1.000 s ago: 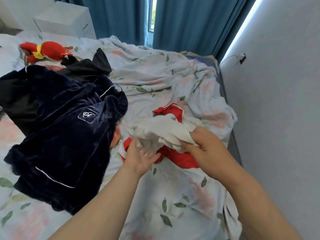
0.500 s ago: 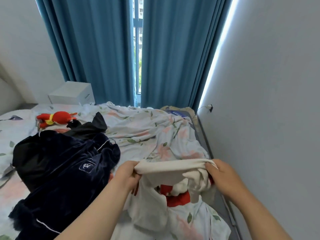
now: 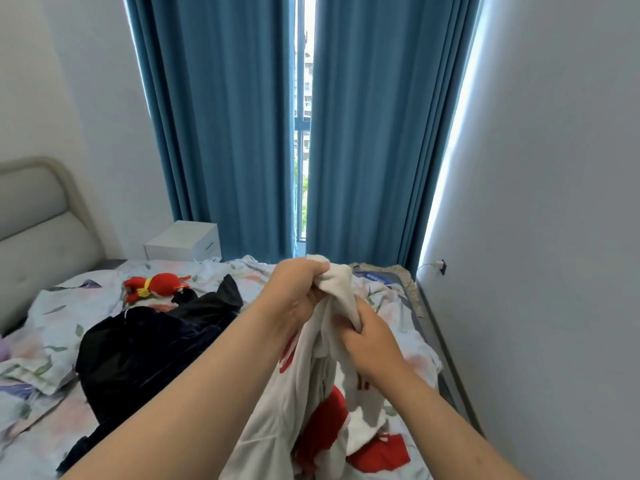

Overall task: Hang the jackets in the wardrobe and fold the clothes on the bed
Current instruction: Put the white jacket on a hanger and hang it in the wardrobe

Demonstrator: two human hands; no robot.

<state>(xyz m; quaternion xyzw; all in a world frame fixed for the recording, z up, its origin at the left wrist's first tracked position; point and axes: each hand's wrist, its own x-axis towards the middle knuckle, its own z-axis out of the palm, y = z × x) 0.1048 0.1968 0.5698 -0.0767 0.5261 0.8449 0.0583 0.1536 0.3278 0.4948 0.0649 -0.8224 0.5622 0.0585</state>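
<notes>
Both hands held a white garment (image 3: 277, 403) with red patches up over the bed (image 3: 52, 327). The left hand (image 3: 298, 289) was the higher one, its fingers curled into a fist around a bunched top edge of the cloth, a small fold sticking out above the knuckles. The right hand (image 3: 367, 337) sat just below and to the right of it, fingers closed on another gathered part of the same cloth, so the two grips were close together with a short twist of fabric between them. From there the garment hung down toward the camera, between the forearms, and its lower part reached the bottom edge of the view. On the flowered sheet to the left lay a dark navy jacket (image 3: 138, 362) in a heap, with a black piece (image 3: 214, 299) at its far edge. Beyond these a red plush toy (image 3: 156, 284) rested on the sheet. A padded headboard (image 3: 38, 223) stood at far left, a white nightstand (image 3: 185, 241) beside the bed, and blue curtains (image 3: 225, 133) hung behind, parted by a narrow bright gap. A grey wall (image 3: 554, 237) ran along the right side.
</notes>
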